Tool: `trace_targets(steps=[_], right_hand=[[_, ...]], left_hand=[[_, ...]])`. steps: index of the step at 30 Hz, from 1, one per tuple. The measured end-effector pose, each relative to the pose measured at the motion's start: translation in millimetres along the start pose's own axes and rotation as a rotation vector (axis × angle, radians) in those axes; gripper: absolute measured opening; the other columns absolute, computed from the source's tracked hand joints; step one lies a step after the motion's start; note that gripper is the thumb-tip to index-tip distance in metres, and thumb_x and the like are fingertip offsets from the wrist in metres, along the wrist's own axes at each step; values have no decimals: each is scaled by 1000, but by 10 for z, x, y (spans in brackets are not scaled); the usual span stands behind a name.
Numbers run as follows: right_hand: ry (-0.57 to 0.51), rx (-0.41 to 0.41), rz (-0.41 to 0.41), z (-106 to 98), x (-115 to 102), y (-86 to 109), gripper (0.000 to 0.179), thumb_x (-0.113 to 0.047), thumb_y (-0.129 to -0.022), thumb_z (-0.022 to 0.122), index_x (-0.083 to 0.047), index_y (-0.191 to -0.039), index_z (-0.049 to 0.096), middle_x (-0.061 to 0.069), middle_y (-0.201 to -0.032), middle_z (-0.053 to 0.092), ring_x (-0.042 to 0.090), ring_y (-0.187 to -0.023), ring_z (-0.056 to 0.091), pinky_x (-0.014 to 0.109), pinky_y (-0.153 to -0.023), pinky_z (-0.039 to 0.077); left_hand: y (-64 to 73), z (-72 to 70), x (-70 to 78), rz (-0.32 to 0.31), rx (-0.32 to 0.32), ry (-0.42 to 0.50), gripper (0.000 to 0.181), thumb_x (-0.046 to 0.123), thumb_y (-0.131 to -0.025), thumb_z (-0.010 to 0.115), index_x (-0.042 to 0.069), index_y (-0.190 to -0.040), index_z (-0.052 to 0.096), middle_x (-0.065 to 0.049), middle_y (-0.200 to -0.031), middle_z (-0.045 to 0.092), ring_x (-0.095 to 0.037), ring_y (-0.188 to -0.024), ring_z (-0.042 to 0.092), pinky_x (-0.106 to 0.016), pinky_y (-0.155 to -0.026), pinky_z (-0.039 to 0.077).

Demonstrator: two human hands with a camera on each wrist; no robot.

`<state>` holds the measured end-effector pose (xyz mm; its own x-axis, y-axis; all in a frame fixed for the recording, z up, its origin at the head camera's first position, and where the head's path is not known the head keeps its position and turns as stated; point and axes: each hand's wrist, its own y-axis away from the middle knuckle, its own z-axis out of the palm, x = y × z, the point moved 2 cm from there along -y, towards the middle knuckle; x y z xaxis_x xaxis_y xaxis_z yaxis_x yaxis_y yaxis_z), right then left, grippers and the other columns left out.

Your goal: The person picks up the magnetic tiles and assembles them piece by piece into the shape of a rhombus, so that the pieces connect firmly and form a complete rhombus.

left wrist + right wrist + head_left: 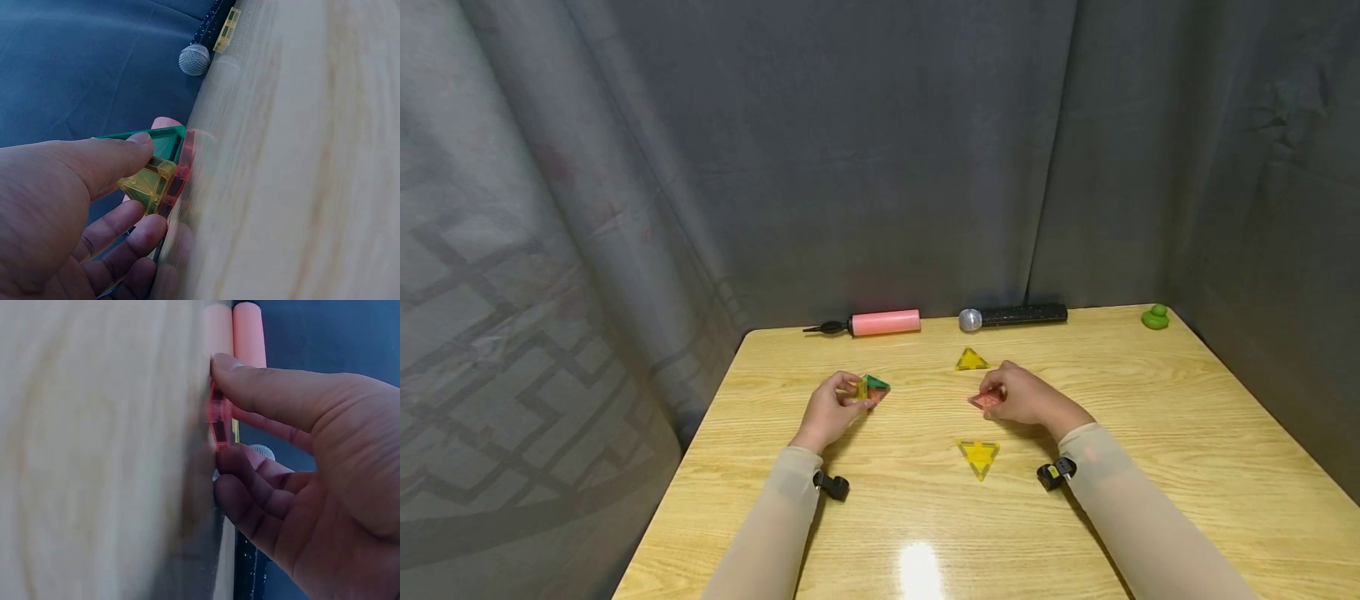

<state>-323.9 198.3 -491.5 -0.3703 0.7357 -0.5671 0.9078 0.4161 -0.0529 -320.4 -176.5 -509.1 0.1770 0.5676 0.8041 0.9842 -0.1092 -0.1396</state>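
Observation:
My left hand (829, 410) holds a small cluster of see-through triangular magnetic tiles at the left of the table. In the left wrist view a green tile (167, 145) and a yellow tile (149, 186) stand up from a red tile (181, 170) at the tabletop, thumb over the upper edges and fingertips at the lower side. My right hand (1024, 395) pinches another red triangular tile (219, 419) between thumb and fingers, close to the wood. One yellow triangular tile (972, 360) lies beyond the right hand, and a second yellow tile (979, 457) lies nearer me.
Along the table's back edge lie a pink hand pump (886, 323) with a black nozzle and a black microphone (1024, 315). A small green toy (1155, 317) sits in the far right corner. Grey curtains (880, 167) hang behind and beside the wooden table (895, 517).

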Motion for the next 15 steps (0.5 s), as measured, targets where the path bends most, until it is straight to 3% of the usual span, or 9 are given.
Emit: trace_targets(steps=[8, 15], right_hand=[[-42, -22, 66, -69, 146, 11, 40, -17, -81, 94, -4, -114, 75, 9, -106, 58, 21, -87, 54, 38, -78, 49], [-61, 18, 100, -151, 289, 40, 40, -18, -76, 97, -5, -107, 75, 10, -104, 62, 25, -90, 55, 36, -76, 49]], left_hand=[[-7, 11, -12, 0, 4, -11, 38, 25, -92, 85, 22, -125, 66, -2, -112, 64, -18, -89, 65, -39, -78, 58], [-11, 15, -25, 6, 5, -9, 38, 25, -92, 84, 21, -125, 66, -1, -111, 63, -17, -89, 65, -38, -78, 58]])
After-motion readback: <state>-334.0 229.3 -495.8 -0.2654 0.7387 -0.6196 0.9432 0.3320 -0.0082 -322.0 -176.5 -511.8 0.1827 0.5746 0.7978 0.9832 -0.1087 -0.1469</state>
